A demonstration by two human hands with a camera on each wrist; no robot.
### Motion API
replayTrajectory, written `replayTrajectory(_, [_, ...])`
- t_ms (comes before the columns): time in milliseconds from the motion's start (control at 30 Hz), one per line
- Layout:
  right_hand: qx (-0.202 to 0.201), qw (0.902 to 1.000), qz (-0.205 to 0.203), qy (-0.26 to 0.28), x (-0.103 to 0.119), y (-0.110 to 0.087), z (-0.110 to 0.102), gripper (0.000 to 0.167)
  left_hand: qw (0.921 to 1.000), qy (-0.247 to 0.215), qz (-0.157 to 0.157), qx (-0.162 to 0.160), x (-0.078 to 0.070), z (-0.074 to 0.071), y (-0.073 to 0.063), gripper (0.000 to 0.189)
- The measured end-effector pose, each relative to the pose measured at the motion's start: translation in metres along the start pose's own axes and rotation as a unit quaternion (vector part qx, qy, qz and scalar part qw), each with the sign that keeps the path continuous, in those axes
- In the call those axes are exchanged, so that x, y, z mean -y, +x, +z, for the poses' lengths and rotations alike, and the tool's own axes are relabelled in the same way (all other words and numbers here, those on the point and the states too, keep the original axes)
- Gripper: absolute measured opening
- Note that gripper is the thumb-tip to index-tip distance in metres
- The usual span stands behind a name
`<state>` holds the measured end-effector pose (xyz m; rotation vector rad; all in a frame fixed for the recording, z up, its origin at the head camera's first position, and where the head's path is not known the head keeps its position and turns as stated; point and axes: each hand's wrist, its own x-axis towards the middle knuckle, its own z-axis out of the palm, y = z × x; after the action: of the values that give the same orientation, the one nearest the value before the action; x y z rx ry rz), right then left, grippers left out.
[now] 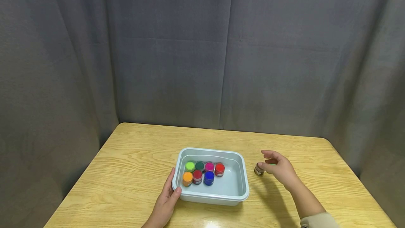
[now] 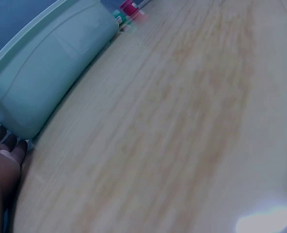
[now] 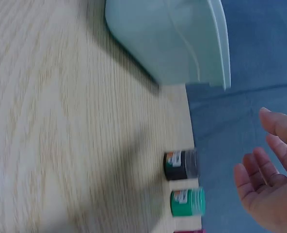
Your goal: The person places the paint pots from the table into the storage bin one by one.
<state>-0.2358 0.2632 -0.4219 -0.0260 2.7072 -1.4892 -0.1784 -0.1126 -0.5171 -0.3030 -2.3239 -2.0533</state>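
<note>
My left hand [image 1: 164, 200] grips the near left corner of a pale blue plastic tub [image 1: 218, 197], thumb at the front and fingers along its left side. Inside, toward the left, stand several small paint jars: lime, dark green, magenta, red, orange, dark red and a blue jar [image 1: 209, 178]. To the right of the tub, my right hand [image 1: 283, 171] hovers with loosely bent, parted fingers and holds nothing. Below it on the table are a dark jar [image 3: 175, 165] and a green jar [image 3: 184, 202] with clear lids; in the head view the hand partly covers them.
A wooden table [image 1: 133, 164] carries everything, with grey curtains [image 1: 171, 62] behind and at both sides. At the bottom edge of the right wrist view, a sliver of a magenta jar [image 3: 189, 231] shows beside the green one.
</note>
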Motion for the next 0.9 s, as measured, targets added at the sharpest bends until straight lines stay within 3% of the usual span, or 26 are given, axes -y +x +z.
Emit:
replayTrajectory(333, [-0.015,0.9996,0.025,-0.003,-0.020,-0.002,-0.024,0.065,1.0000,-0.005,0.004,0.000,0.001,0.000,0.000,0.064])
replayTrajectory(600, [-0.039,0.9977,0.043,-0.036,-0.040,-0.004,-0.036,0.066,1.0000,0.000,0.002,0.001,0.000,-0.001,0.000,0.064])
replayTrajectory(900, [-0.039,0.9964,0.075,-0.014,-0.059,-0.001,-0.041,0.068,1.0000,-0.002,-0.003,0.001,-0.001,0.000,0.000,0.065])
